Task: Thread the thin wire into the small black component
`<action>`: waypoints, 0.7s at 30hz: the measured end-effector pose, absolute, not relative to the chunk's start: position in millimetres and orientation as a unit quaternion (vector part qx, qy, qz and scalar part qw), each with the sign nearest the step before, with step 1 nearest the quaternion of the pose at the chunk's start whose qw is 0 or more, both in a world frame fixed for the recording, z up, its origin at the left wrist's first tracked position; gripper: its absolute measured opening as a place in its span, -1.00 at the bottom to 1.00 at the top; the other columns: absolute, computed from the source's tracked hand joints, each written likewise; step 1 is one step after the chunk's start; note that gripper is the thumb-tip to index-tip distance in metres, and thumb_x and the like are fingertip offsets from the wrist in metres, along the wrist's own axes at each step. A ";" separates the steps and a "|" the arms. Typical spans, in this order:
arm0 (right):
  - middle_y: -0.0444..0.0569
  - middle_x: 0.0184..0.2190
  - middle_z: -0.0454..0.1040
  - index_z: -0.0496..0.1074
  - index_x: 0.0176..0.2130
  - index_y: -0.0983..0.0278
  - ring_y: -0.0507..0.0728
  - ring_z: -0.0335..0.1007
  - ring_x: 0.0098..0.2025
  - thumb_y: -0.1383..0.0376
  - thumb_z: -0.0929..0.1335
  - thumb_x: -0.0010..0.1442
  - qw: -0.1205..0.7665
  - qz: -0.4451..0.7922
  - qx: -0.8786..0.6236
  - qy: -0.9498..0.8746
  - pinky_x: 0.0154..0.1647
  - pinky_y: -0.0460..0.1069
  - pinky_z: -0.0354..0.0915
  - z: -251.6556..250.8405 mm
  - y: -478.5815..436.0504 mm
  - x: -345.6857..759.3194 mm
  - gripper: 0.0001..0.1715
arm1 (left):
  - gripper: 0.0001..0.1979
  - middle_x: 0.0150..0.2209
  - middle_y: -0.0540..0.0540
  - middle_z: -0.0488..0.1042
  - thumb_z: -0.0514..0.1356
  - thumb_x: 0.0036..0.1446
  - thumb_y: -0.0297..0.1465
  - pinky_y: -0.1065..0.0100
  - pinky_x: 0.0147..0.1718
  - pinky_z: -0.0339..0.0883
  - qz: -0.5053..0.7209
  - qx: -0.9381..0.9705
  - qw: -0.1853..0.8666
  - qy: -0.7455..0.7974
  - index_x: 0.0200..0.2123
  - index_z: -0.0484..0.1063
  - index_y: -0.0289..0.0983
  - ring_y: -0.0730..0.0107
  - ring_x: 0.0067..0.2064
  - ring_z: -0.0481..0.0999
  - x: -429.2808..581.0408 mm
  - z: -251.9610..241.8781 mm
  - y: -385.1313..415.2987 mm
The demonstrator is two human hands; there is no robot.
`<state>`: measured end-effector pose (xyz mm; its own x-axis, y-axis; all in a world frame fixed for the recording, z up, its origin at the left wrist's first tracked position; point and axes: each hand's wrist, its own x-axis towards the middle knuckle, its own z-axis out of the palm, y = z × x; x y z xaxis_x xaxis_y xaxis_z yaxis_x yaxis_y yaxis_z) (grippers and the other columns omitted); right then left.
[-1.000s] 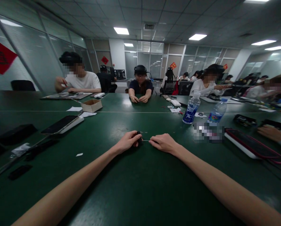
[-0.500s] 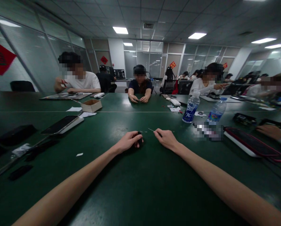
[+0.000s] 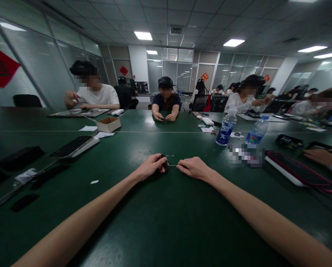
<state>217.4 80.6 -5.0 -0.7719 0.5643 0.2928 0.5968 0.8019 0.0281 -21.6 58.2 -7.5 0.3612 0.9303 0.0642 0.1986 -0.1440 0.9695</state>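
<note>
Green desk (image 3: 166, 226) under everything, so what is the left hand (image 3: 149, 167) doing?

It is clenching around a small black object (image 3: 164, 161), with the fingers curling over most of it. I cannot tell what the object is.

And the right hand (image 3: 192, 168)?

It is pinching a thin metal pin (image 3: 172, 165) in its fingertips, and the pin is pointing left across the gap between the hands. Its tip is reaching the black object or stopping just beside it; at this size I cannot tell which.

Where is all this happening?

Out on the desk's open middle, on the near side of the long seam (image 3: 166, 132), with the black object sitting between the two hands.

What is lying around them?

A paper scrap (image 3: 94, 182) is lying off to the left, and a phone (image 3: 74, 146) is lying beyond it. A cardboard box (image 3: 108, 125) is sitting past the seam. To the right, a bottle (image 3: 226, 128) and another bottle (image 3: 256, 130) are standing upright.

Is anyone else nearby?

Yes. A co-worker's hand (image 3: 319, 156) is resting on a dark device (image 3: 315, 147) near the desk's right side, just above a red-edged tablet (image 3: 302, 172). Across the desk, a co-worker (image 3: 166, 107) is holding both hands together.
</note>
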 end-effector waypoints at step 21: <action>-0.09 -0.46 0.46 0.42 -0.21 0.24 0.02 0.34 -0.45 0.10 0.13 0.32 0.193 -0.015 -0.351 -0.916 -0.40 -0.11 0.06 -7.9 87.1 225.1 -0.59 | -0.64 -0.25 -0.14 0.46 0.08 0.13 -0.13 0.43 -0.44 0.30 0.400 0.623 0.535 0.407 -0.25 0.35 -0.34 0.55 -0.46 0.42 -21.0 -12.1 59.2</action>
<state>225.1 87.1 -7.9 -0.6791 0.6376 0.3638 0.6489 0.7531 -0.1087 -21.0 59.2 -12.1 0.3494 0.9348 0.0641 0.0791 -0.0976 0.9921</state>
